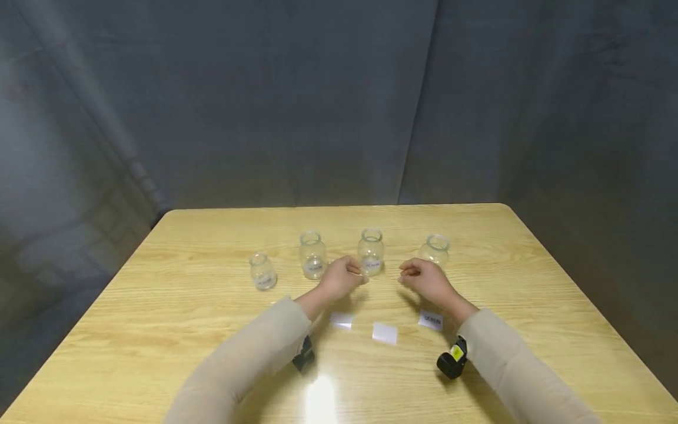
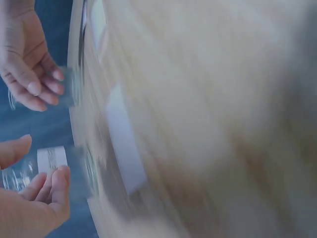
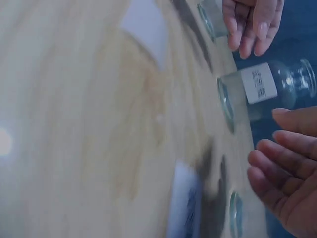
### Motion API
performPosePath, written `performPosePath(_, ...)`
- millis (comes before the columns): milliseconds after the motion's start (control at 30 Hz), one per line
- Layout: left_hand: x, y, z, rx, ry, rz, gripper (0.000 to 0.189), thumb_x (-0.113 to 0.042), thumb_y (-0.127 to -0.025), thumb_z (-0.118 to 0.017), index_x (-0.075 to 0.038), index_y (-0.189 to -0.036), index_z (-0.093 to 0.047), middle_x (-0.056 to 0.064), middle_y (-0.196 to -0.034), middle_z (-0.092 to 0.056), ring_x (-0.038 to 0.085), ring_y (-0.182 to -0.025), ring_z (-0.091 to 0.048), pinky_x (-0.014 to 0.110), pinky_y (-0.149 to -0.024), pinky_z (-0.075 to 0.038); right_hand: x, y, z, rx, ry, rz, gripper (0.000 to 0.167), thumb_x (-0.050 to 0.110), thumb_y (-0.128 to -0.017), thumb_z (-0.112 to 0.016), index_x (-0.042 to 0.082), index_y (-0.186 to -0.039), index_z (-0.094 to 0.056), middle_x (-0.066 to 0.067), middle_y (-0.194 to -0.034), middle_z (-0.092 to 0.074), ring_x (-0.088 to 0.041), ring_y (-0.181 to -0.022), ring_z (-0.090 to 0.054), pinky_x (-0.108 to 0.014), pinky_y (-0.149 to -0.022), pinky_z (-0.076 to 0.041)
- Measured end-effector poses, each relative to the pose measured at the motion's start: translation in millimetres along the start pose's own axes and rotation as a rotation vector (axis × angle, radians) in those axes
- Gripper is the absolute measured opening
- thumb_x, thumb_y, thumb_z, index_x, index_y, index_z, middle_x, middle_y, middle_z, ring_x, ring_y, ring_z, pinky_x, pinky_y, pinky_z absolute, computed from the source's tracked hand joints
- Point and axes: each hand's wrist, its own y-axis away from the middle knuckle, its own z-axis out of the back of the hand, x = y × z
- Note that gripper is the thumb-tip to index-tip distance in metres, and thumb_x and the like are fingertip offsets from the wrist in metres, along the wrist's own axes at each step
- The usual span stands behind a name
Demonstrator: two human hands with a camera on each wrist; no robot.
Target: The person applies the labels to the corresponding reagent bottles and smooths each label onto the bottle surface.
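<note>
Both hands hover above the table, fingers loosely bent and nothing between them. My left hand (image 1: 339, 279) is just left and in front of a clear glass jar (image 1: 371, 247) with a white printed label (image 3: 259, 83). To that jar's right is my right hand (image 1: 428, 282), partly covering another glass jar (image 1: 435, 244). In the right wrist view, a gap shows between the right fingers (image 3: 277, 161) and the labelled jar. Left of my left hand stand a labelled jar (image 1: 312, 250) and a smaller labelled one (image 1: 262, 272).
Nearer me on the wooden table (image 1: 212, 341) lie a white card (image 1: 341, 320) partly beside the left wrist, a blank-looking card (image 1: 384, 333) and a card with dark print (image 1: 431, 320). A dark grey curtain (image 1: 296, 106) hangs behind the table.
</note>
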Motion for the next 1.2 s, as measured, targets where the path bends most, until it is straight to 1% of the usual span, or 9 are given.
performPosePath(167, -5.8, 10.4, -12.4, 0.134, 0.050, -0.041, 0.037, -0.011, -0.076, -0.065, 0.004, -0.106, -0.051, 0.006, -0.091, -0.054, 0.019, -0.083, -0.053, 0.025, -0.071, -0.047, -10.8, 21.3, 10.4, 0.055, 0.023, -0.035, 0.030, 0.007, -0.082, -0.056, -0.009, -0.106, -0.051, -0.011, -0.091, -0.057, -0.024, -0.085, -0.053, -0.032, -0.069, -0.046)
performPosePath(300, -10.5, 14.5, -25.0, 0.197, 0.020, -0.065, 0.038, -0.012, -0.075, -0.065, 0.004, -0.107, -0.051, 0.003, -0.088, -0.055, 0.016, -0.080, -0.053, 0.023, -0.072, -0.047, -15.9, 36.2, 17.0, 0.104, 0.024, -0.053, 0.031, 0.006, -0.080, -0.059, -0.010, -0.105, -0.051, -0.011, -0.090, -0.056, -0.023, -0.083, -0.052, -0.031, -0.065, -0.046)
performPosePath(433, -14.2, 16.0, -39.5, 0.233, 0.012, -0.052, 0.038, -0.012, -0.074, -0.067, 0.003, -0.106, -0.053, 0.001, -0.083, -0.055, 0.013, -0.075, -0.054, 0.022, -0.067, -0.047, -18.2, 49.9, 22.0, 0.146, 0.100, -0.076, 0.038, 0.009, -0.075, -0.064, -0.010, -0.105, -0.051, -0.013, -0.095, -0.055, -0.026, -0.087, -0.051, -0.035, -0.070, -0.045)
performPosePath(567, -16.9, 16.1, -52.2, 0.258, 0.002, -0.030, 0.038, -0.012, -0.073, -0.068, 0.001, -0.105, -0.054, -0.001, -0.082, -0.055, 0.012, -0.075, -0.053, 0.022, -0.065, -0.046, -19.3, 59.7, 23.0, 0.143, 0.212, -0.082, 0.039, 0.007, -0.070, -0.069, -0.009, -0.101, -0.053, -0.011, -0.092, -0.055, -0.025, -0.084, -0.050, -0.039, -0.071, -0.044)
performPosePath(733, -19.9, 17.7, -62.4, 0.285, -0.032, -0.030, 0.037, -0.011, -0.072, -0.068, 0.001, -0.105, -0.054, 0.001, -0.084, -0.057, 0.014, -0.077, -0.054, 0.023, -0.068, -0.047, -20.3, 63.4, 17.3, 0.105, 0.294, -0.062, 0.027, -0.001, -0.066, -0.069, -0.005, -0.089, -0.057, -0.005, -0.078, -0.049, -0.018, -0.071, -0.045, -0.031, -0.061, -0.041)
performPosePath(833, -22.5, 18.9, -66.5, 0.299, -0.031, -0.045, 0.036, -0.007, -0.072, -0.067, 0.003, -0.104, -0.054, 0.003, -0.086, -0.058, 0.016, -0.078, -0.055, 0.024, -0.069, -0.047, -20.5, 61.9, 14.6, 0.088, 0.293, -0.057, 0.020, -0.002, -0.065, -0.068, -0.003, -0.082, -0.056, -0.005, -0.074, -0.047, -0.017, -0.066, -0.042, -0.028, -0.057, -0.038)
performPosePath(967, -25.4, 17.3, -72.9, 0.301, -0.018, -0.054, 0.034, -0.003, -0.072, -0.066, 0.004, -0.103, -0.055, 0.005, -0.086, -0.060, 0.014, -0.076, -0.056, 0.021, -0.065, -0.047, -20.5, 60.9, 13.4, 0.075, 0.288, -0.077, 0.018, -0.005, -0.065, -0.067, -0.001, -0.077, -0.055, -0.004, -0.070, -0.047, -0.016, -0.063, -0.042, -0.027, -0.054, -0.036)
performPosePath(1100, -26.6, 14.3, -79.9, 0.274, 0.020, -0.033, 0.031, -0.001, -0.072, -0.064, 0.004, -0.102, -0.056, 0.004, -0.083, -0.062, 0.012, -0.071, -0.057, 0.020, -0.062, -0.047, -20.7, 60.6, 12.5, 0.067, 0.288, -0.086, 0.017, -0.006, -0.065, -0.066, 0.000, -0.075, -0.054, -0.004, -0.069, -0.047, -0.016, -0.062, -0.042, -0.027, -0.054, -0.036)
performPosePath(1200, -26.5, 13.0, -84.6, 0.255, 0.076, -0.006, 0.027, 0.001, -0.073, -0.063, 0.006, -0.099, -0.058, 0.004, -0.078, -0.061, 0.012, -0.068, -0.057, 0.020, -0.062, -0.048, -20.9, 60.9, 11.3, 0.065, 0.274, -0.101, 0.017, -0.007, -0.065, -0.065, 0.001, -0.075, -0.053, -0.004, -0.068, -0.046, -0.016, -0.062, -0.041, -0.026, -0.053, -0.035)
